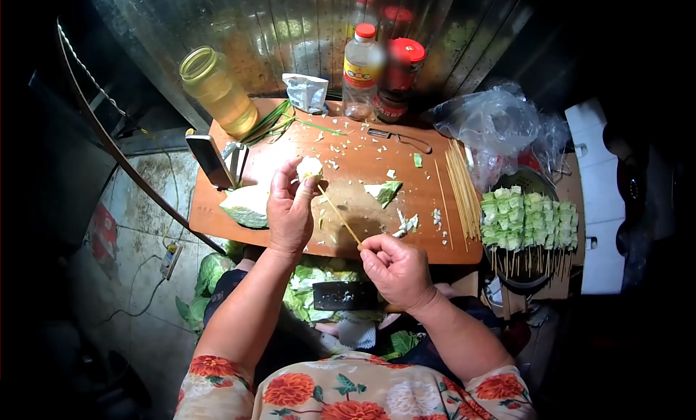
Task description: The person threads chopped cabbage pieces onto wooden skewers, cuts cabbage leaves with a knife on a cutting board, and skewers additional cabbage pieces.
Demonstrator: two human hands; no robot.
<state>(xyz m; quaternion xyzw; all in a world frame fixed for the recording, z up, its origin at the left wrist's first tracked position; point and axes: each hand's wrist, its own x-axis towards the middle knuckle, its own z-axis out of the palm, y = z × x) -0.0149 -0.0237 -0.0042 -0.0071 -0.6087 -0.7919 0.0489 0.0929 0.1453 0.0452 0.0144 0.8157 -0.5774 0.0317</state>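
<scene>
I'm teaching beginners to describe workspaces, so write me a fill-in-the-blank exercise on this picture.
The number of slim wooden skewers between the bare left hand and the bare right hand is ____.
The tall clear bottle has a ____ cap.
In the picture, the skewered pale green cubes lie to the ____ of the brown wooden table.
Of that bottle and the wide yellowish jar, the ____ stands farther left.
Missing words: one; red; right; jar

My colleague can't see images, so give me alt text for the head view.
The left hand holds a pale leafy piece at one end of a thin skewer, the right hand gripping the other, above a brown table. At right, bare skewers lie beside skewered greens.
</scene>
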